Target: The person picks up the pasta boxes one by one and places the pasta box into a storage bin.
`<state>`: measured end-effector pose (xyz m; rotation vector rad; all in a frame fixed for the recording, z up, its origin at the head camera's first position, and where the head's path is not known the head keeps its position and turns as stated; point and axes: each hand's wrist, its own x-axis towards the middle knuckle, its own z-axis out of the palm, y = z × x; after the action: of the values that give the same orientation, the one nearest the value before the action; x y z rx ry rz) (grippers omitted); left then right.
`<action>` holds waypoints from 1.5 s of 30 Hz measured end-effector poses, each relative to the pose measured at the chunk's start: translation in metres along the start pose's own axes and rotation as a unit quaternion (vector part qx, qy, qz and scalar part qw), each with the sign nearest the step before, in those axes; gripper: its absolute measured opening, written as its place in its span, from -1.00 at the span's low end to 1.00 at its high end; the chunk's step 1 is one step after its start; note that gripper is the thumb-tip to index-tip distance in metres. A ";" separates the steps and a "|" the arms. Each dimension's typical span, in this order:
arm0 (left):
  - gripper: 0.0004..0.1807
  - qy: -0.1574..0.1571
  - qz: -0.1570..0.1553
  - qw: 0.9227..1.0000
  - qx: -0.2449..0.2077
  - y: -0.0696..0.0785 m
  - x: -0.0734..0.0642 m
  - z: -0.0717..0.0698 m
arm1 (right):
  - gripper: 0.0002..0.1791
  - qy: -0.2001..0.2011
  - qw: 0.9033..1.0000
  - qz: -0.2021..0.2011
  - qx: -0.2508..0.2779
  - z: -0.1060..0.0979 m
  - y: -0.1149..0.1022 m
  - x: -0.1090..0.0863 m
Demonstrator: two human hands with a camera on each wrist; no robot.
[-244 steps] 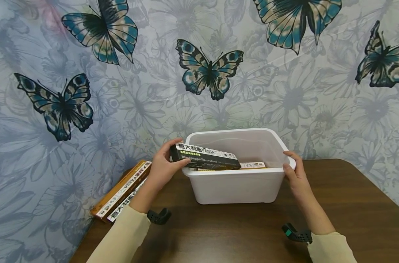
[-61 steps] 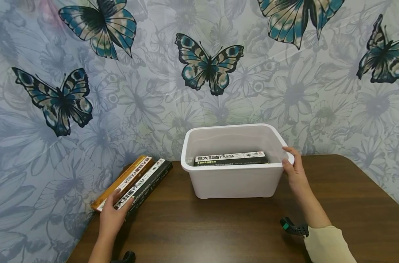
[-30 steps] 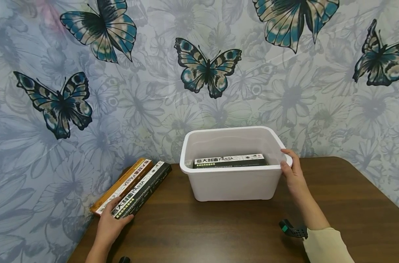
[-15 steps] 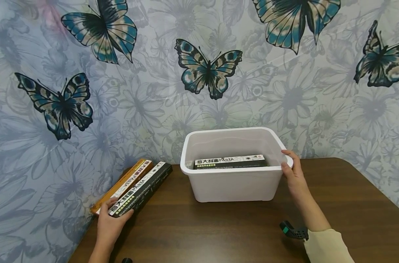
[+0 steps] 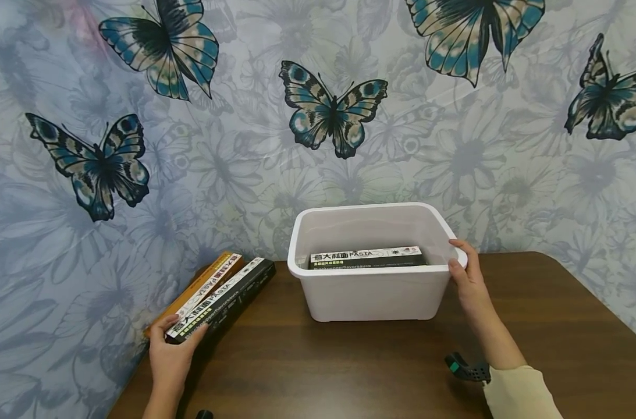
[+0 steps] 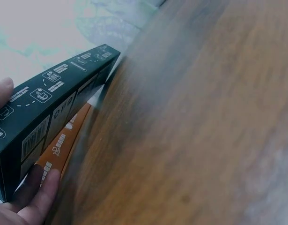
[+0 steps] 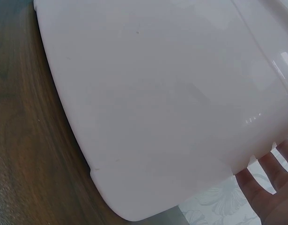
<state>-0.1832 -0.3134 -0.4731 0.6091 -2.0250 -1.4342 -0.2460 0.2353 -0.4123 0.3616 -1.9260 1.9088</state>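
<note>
The black pasta box (image 5: 367, 259), held at the rim of the white bin (image 5: 372, 297) eight seconds ago, is now lying inside it. The left hand (image 5: 169, 355) is instead gripping the near end of a second black box (image 5: 226, 302) at the bench's (image 5: 349, 366) left. Since half a second ago, that end is shifting leftward, overlapping more of the orange box (image 5: 199, 289).

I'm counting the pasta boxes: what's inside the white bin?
One black pasta box shows inside; the near wall of the bin hides the box's lower part and anything beneath.
</note>
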 end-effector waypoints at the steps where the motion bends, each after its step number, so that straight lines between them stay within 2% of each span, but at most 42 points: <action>1: -0.20 0.002 0.000 1.000 -0.004 0.001 0.000 0.000 | -0.52 -0.001 1.000 0.001 -0.001 0.000 0.000 0.001; 6: -0.19 0.002 -0.006 1.000 -0.008 0.003 0.000 0.000 | -0.52 -0.002 1.000 0.010 -0.004 -0.001 0.000 0.001; 8: -0.17 -0.007 -0.011 0.999 -0.036 0.004 0.001 0.001 | -0.52 0.000 1.000 0.010 -0.004 -0.001 0.000 0.001; 11: -0.15 -0.022 -0.023 0.994 -0.102 0.005 0.003 0.002 | -0.52 0.000 1.000 0.010 -0.004 -0.002 0.000 0.001; 14: -0.22 -0.021 -0.030 0.994 -0.104 0.006 0.001 0.002 | -0.53 -0.005 1.000 0.008 -0.003 -0.002 0.001 0.001; 18: -0.34 -0.002 -0.044 0.993 -0.105 0.007 -0.002 0.002 | -0.54 -0.010 1.000 0.001 0.000 -0.001 0.001 0.003; 23: -0.40 0.000 -0.064 0.979 -0.194 0.013 -0.005 0.005 | -0.55 -0.007 1.000 -0.012 0.010 -0.001 0.001 0.003; 29: -0.47 -0.002 -0.062 0.960 -0.274 0.019 -0.006 0.007 | -0.54 -0.005 1.000 -0.013 0.006 -0.001 0.001 0.003; 37: -0.43 0.018 -0.054 0.946 -0.320 0.029 -0.006 0.006 | -0.54 -0.007 1.000 -0.014 0.016 0.000 0.001 0.002; 45: -0.51 0.023 -0.033 0.919 -0.392 0.051 -0.008 0.004 | -0.53 -0.007 1.000 0.002 0.003 -0.001 0.000 0.001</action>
<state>-0.1821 -0.2889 -0.4279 0.3450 -1.2204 -2.0571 -0.2473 0.2365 -0.4120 0.3726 -1.9312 1.9203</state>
